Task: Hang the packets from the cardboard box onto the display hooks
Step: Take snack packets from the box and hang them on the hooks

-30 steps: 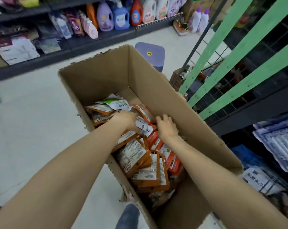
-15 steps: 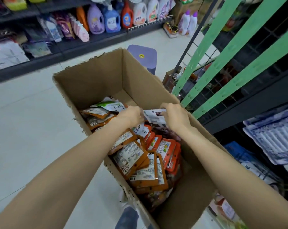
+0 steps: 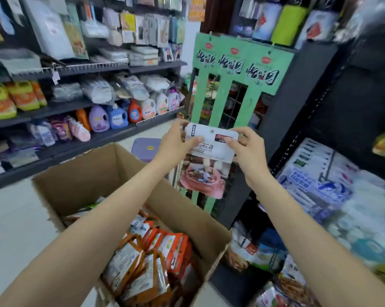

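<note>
Head view: left hand (image 3: 176,140), right hand (image 3: 249,149) pinching packet (image 3: 206,165) top corners, seemingly clear above cardboard box (image 3: 94,173).

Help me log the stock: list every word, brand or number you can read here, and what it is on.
"怡浓园", as best it reads, three times on the green display rack header.
"奶糖" ends a line on the held packet, gripped by the left hand and right hand; the rest is blurred.
Labels on the packets in the cardboard box, the detergent bottles and the shelf goods: too blurred to read.

Packets (image 3: 143,269) in cardboard box (image 3: 87,173) — display rack (image 3: 233,69) behind, shelves (image 3: 81,107) left
</note>
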A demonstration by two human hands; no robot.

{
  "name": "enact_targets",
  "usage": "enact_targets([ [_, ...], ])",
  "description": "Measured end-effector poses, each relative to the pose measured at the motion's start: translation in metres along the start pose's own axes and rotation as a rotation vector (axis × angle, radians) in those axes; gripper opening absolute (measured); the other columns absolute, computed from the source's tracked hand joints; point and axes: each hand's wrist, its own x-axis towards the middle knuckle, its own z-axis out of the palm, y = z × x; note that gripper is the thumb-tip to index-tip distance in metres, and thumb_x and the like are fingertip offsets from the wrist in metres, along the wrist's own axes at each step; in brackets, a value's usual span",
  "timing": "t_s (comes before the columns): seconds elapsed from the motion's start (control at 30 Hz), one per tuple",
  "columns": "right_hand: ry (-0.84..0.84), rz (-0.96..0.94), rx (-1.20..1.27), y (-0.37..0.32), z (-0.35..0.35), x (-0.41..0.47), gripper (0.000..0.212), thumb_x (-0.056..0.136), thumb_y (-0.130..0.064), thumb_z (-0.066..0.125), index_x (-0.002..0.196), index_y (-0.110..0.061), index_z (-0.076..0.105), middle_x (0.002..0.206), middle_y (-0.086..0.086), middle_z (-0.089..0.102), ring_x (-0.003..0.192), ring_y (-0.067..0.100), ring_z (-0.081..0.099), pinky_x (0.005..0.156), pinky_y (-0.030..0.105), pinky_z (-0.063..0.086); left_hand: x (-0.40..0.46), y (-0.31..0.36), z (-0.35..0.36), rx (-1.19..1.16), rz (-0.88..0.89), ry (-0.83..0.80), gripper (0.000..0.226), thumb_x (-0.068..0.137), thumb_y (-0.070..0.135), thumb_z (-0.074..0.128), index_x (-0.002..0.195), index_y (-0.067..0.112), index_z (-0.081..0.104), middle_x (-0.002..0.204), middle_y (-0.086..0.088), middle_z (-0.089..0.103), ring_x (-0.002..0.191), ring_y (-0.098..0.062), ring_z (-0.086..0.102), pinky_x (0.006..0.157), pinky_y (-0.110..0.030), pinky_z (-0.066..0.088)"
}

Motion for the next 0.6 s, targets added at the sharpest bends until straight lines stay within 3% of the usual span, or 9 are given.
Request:
enact_targets([
  [0.1,0.103,-0.045,0.057,-0.02,-0.073,-0.011,0.012,0.089,-0.01,0.063,0.089,-0.021,0.06,0.097,0.008,0.069,0.09,0.023,0.065,0.077,0.041,0.052,-0.003,0.063,0.038,-0.094,0.116,-0.066,0.019,0.086,0.022,0.068,0.098,0.013,0.059,0.095,-0.008,0.068,0.083,-0.024,0.062,0.074,-0.033,0.049],
  [0.2,0.196,-0.088,0.087,-0.027,-0.143,-0.025,0.012,0.086,-0.01,0.066,0.08,-0.02,0.063,0.08,0.002,0.068,0.074,0.018,0.063,0.066,0.037,0.049,-0.012,0.122,0.085,-0.229,0.193,-0.113,0.02,0.085,0.006,0.066,0.103,0.009,0.057,0.088,0.0,0.066,0.067,0.007,0.06,0.062,-0.01,0.049],
  [0.27,0.247,-0.119,0.073,-0.03,-0.188,-0.037,0.016,0.086,-0.012,0.066,0.071,-0.018,0.063,0.059,-0.014,0.059,0.057,0.004,0.05,0.055,0.021,0.038,-0.016,0.156,0.122,-0.296,0.226,-0.151,0.021,0.084,0.001,0.066,0.101,0.01,0.058,0.082,0.006,0.063,0.058,0.012,0.056,0.056,-0.007,0.046],
  [0.33,0.298,-0.105,0.075,-0.033,-0.232,-0.048,0.017,0.087,-0.014,0.066,0.069,-0.014,0.065,0.05,-0.017,0.053,0.05,-0.002,0.044,0.053,0.014,0.032,-0.021,0.189,0.16,-0.357,0.243,-0.195,0.012,0.082,0.003,0.068,0.089,0.01,0.062,0.075,0.003,0.063,0.057,0.005,0.058,0.057,-0.013,0.047],
  [0.43,0.422,-0.099,0.112,-0.031,-0.297,-0.06,0.023,0.083,-0.029,0.071,0.074,-0.008,0.067,0.067,-0.017,0.062,0.067,-0.001,0.056,0.065,0.015,0.038,-0.032,0.24,0.217,-0.388,0.306,-0.267,0.019,0.082,0.014,0.071,0.076,-0.001,0.061,0.072,-0.007,0.061,0.064,-0.009,0.055,0.062,-0.023,0.043],
  [0.5,0.526,-0.091,0.108,-0.026,-0.337,-0.067,0.044,0.078,-0.042,0.072,0.093,-0.001,0.068,0.086,-0.005,0.068,0.085,0.008,0.061,0.073,0.019,0.041,-0.041,0.273,0.25,-0.406,0.343,-0.326,0.029,0.084,0.016,0.07,0.064,0.002,0.055,0.065,-0.002,0.058,0.057,-0.003,0.051,0.056,-0.015,0.038],
  [0.6,0.599,-0.074,0.091,-0.013,-0.391,-0.079,0.032,0.085,-0.035,0.067,0.087,-0.003,0.068,0.069,-0.007,0.059,0.068,0.005,0.053,0.066,0.02,0.038,-0.053,0.314,0.297,-0.425,0.324,-0.416,0.039,0.086,0.016,0.068,0.054,0.016,0.047,0.043,0.017,0.048,0.044,0.007,0.045,0.047,-0.009,0.032],
])
